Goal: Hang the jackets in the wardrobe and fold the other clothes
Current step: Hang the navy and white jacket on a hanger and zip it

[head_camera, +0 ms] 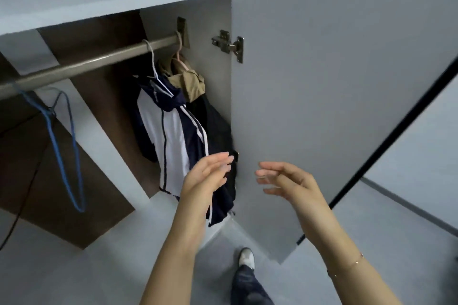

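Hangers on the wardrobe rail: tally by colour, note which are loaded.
White hanger, carries the navy and white jacket: 1
Pink hanger, carries the tan and black jacket: 1
Blue hanger, bare: 1
Total: 3

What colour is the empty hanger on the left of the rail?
Blue. The empty hanger hangs from the rail, seen in the head view.
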Motion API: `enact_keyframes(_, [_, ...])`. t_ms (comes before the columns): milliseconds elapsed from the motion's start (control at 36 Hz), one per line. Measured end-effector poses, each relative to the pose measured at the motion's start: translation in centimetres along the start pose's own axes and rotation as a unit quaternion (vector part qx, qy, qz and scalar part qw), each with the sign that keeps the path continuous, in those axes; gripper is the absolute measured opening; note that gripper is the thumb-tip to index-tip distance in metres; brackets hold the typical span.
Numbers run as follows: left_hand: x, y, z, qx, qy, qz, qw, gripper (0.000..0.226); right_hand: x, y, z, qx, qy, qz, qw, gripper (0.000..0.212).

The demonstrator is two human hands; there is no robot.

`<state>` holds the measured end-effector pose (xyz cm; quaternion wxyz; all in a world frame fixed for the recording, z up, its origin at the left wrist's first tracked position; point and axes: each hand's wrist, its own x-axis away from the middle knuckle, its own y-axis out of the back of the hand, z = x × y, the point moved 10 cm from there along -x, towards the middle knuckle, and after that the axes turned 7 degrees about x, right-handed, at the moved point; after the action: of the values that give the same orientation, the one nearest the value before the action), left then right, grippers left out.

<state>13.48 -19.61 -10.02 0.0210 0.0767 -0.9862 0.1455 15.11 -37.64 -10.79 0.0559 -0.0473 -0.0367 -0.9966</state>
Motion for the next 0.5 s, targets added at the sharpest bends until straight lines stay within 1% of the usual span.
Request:
enact_keyframes(111, [3.1, -5.3, 2.2, 0.013, 0.036, 0.058, 0.998, 0.021, 5.3, 5.2, -1.0, -0.007, -0.021, -0.074, 0.997, 0.028])
enact_keyframes(278, [7.9, -14.6, 3.9, 0.0, 0.065, 0.158, 0.985, 0.02, 13.2, 13.2, -2.0, -0.04, -0.029, -0.173, 0.984, 0.029])
enact_keyframes(389, [12.0, -21.4, 5.8, -0.026, 0.085, 0.241, 0.966, 0.019, 18.6, 19.0, -2.8, -0.059, -0.024, -0.24, 0.969, 0.032])
enact_keyframes(500, [16.3, -29.1, 8.7, -0.055, 0.096, 0.316, 0.942, 0.019, 25.4, 26.4, -4.4, -0.084, -0.019, -0.329, 0.94, 0.03])
